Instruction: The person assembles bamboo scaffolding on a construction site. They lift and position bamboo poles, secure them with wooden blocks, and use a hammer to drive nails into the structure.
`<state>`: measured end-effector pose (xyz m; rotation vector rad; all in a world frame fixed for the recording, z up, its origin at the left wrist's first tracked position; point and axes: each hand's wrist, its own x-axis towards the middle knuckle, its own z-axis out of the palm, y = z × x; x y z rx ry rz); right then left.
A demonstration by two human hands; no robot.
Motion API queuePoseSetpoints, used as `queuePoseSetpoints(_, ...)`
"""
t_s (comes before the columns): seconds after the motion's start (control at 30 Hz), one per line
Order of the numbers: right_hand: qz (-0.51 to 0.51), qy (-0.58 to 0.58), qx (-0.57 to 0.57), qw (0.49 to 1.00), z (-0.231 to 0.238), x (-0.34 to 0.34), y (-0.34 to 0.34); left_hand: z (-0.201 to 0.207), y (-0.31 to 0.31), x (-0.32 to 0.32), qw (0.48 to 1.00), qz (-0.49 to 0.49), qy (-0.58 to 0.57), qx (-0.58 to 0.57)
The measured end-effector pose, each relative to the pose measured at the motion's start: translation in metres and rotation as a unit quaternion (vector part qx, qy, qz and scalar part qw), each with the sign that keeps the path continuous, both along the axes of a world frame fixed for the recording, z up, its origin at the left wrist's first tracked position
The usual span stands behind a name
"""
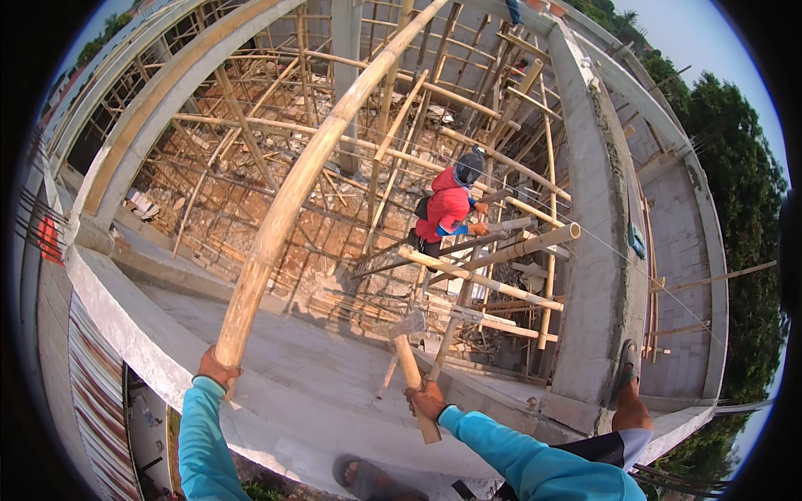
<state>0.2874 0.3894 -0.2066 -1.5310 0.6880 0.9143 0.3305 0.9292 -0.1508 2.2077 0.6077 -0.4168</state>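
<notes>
We grip the near end of a long, pale, round wooden pole [292, 181] in our left hand [219, 367], the pole slanting toward the far side, while our right hand [428, 400] closes around a wooden-handled, grey-headed hammer [408, 361] at near centre. Beyond, a red-topped co-worker [447, 203] stands among pale poles.
</notes>
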Motion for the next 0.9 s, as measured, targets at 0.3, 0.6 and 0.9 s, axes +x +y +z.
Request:
queuePoseSetpoints(0.3, -0.001, -0.002, 0.002, 1.000, 0.000, 0.000, 0.001, 0.005, -0.004, 0.001, 0.999, 0.007, 0.010, 0.030)
queuePoseSetpoints(0.6, -0.111, 0.126, 0.141, 0.976, 0.008, 0.024, 0.039, 0.005, -0.005, 0.002, 1.000, 0.000, -0.015, 0.013)
queuePoseSetpoints(0.9, -0.006, 0.083, 0.151, 0.985, 0.028, 0.033, 0.063, 0.009, -0.008, 0.002, 1.000, 0.015, -0.013, 0.008)
